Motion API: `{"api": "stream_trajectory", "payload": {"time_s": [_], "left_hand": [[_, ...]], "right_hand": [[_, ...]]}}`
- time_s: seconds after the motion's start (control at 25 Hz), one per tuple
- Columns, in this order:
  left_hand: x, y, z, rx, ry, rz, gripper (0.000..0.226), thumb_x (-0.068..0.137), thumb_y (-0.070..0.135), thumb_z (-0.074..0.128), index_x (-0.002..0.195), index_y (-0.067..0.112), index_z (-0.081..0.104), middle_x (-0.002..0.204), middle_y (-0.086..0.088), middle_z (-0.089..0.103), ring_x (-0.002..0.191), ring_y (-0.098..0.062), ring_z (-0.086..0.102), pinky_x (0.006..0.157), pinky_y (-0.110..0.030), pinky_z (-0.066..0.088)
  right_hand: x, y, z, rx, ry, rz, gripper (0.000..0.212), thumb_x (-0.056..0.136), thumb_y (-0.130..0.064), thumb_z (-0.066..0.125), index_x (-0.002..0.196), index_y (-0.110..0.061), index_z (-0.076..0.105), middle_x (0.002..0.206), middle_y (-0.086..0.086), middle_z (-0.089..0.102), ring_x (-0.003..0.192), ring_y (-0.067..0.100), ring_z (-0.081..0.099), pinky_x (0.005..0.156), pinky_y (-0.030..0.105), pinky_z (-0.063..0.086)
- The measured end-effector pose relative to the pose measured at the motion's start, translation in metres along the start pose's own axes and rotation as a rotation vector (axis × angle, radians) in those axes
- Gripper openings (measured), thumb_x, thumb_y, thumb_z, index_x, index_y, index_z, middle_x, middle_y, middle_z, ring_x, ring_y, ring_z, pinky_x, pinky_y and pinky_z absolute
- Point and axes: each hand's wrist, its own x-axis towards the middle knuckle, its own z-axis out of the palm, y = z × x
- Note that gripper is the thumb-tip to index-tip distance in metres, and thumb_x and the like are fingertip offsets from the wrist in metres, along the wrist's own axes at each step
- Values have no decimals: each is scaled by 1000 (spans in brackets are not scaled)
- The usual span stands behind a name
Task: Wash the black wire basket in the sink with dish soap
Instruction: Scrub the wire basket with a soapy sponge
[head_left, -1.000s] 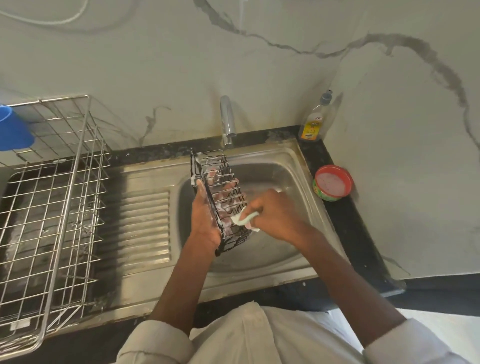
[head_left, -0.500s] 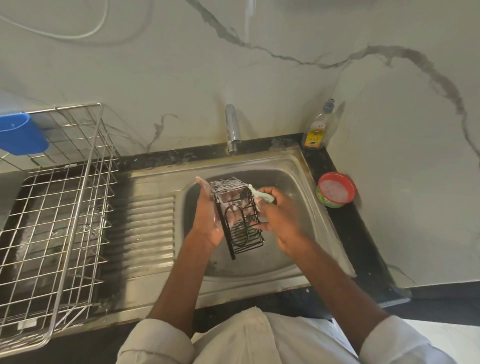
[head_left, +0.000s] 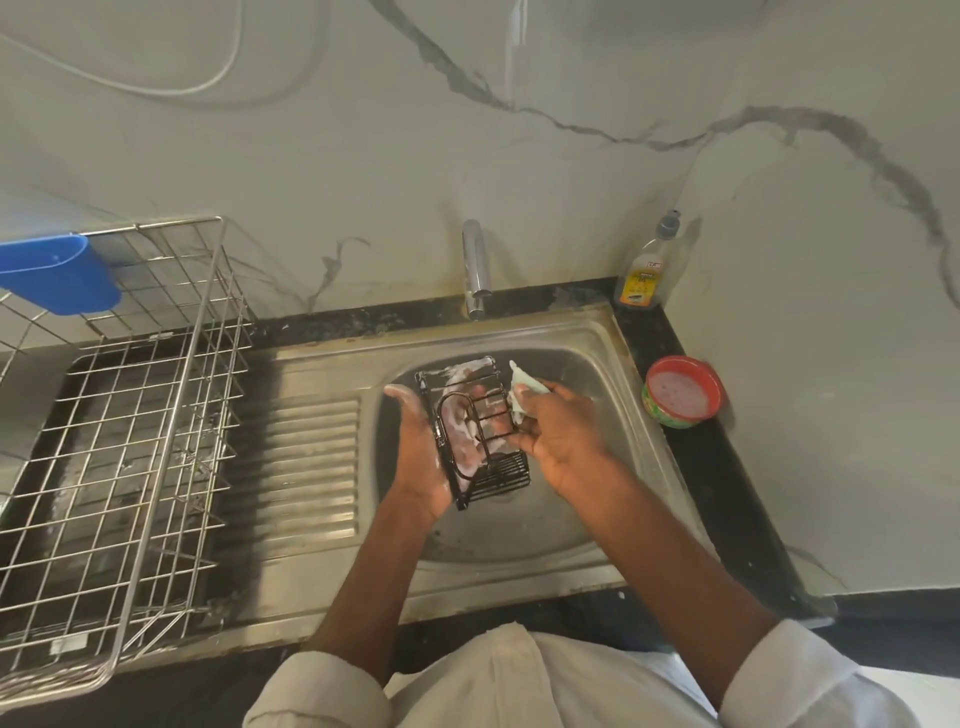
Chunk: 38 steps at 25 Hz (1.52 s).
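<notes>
Since half a second ago the black wire basket (head_left: 475, 431) has tipped further, its soapy open side now facing up over the sink (head_left: 613, 353). The left hand (head_left: 423, 457) cradles its left side, fingers curled behind the wires. The right hand (head_left: 558, 436) holds its right edge, fingers pinching a pale sponge (head_left: 522, 392).

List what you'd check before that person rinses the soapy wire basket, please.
1. Black wire basket over the sink: ok.
2. Left hand supports the basket: ok.
3. Right hand holds the pale scrub pad: ok.
4. Suds on the basket wires: ok.
5. Every side scrubbed: cannot tell.
6. Water running from the tap: not ok, no stream visible.
</notes>
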Motion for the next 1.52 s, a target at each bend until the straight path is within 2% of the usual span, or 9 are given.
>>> {"api": "stream_trajectory", "payload": {"time_s": [0.12, 0.24, 0.44, 0.56, 0.76, 1.0, 1.12, 1.32, 1.52], "left_hand": [[2, -10, -2, 82, -28, -20, 115, 87, 94, 2, 153, 17, 56, 151, -23, 58, 139, -44, 57, 115, -62, 46], [-3, -7, 3, 47, -10, -54, 111, 93, 86, -1, 139, 10, 65, 129, -19, 73, 99, -29, 79, 74, -33, 65], [-3, -8, 4, -77, -65, -77, 100, 97, 85, 18, 135, 7, 69, 136, -23, 67, 118, -35, 70, 91, -43, 62], [3, -11, 6, -175, -191, -99, 92, 106, 75, 21, 119, 3, 77, 118, -19, 73, 105, -30, 75, 93, -39, 61], [14, -17, -5, -107, -111, -132, 86, 98, 83, 40, 142, 11, 58, 146, -20, 52, 133, -42, 52, 122, -64, 32], [15, -12, -5, -173, -20, -104, 71, 101, 78, 39, 119, 14, 62, 123, -17, 70, 106, -34, 70, 89, -45, 58], [17, -16, -9, -118, -32, -88, 77, 99, 80, 40, 129, 12, 62, 136, -22, 57, 108, -36, 67, 91, -46, 51], [14, -18, -1, -71, -53, -154, 86, 101, 80, 30, 141, 14, 68, 131, -19, 68, 114, -36, 67, 103, -52, 51], [18, -19, -5, 5, 16, -133, 84, 96, 83, 45, 139, 14, 70, 127, -16, 65, 102, -27, 66, 88, -42, 51]], "right_hand": [[-2, 0, -1, -36, 7, -14, 13, 100, -4, 63, 111, -5, 68, 94, 15, 75, 64, 25, 71, 60, 33, 63], [-9, 4, -5, -196, 8, -128, 14, 100, -6, 64, 112, -8, 72, 102, 15, 77, 78, 24, 74, 65, 32, 64], [-35, -7, -19, -1092, 65, -867, 21, 92, -15, 74, 108, -28, 78, 102, -13, 62, 84, 1, 60, 68, 13, 46], [-36, -28, -7, -1106, -116, -660, 19, 88, -12, 76, 97, -28, 81, 80, -20, 66, 63, -9, 60, 56, 8, 40], [-15, -48, 20, -1132, 207, -850, 18, 91, -10, 72, 101, -23, 78, 98, -11, 67, 74, -4, 54, 61, 3, 35], [-40, -22, -4, -1470, -136, -752, 26, 89, -5, 71, 106, -21, 81, 101, -3, 75, 85, 14, 69, 75, 22, 52], [-33, -35, -14, -1156, -305, -501, 24, 87, -1, 76, 106, -15, 81, 94, 5, 80, 63, 7, 73, 66, 28, 63], [-4, -48, 12, -890, 137, -756, 26, 86, -3, 70, 102, -21, 82, 97, -7, 79, 76, 4, 73, 78, 32, 63], [-22, -21, -10, -1138, 57, -723, 31, 86, 1, 68, 105, -19, 82, 107, -3, 78, 90, 8, 72, 83, 23, 56]]}}
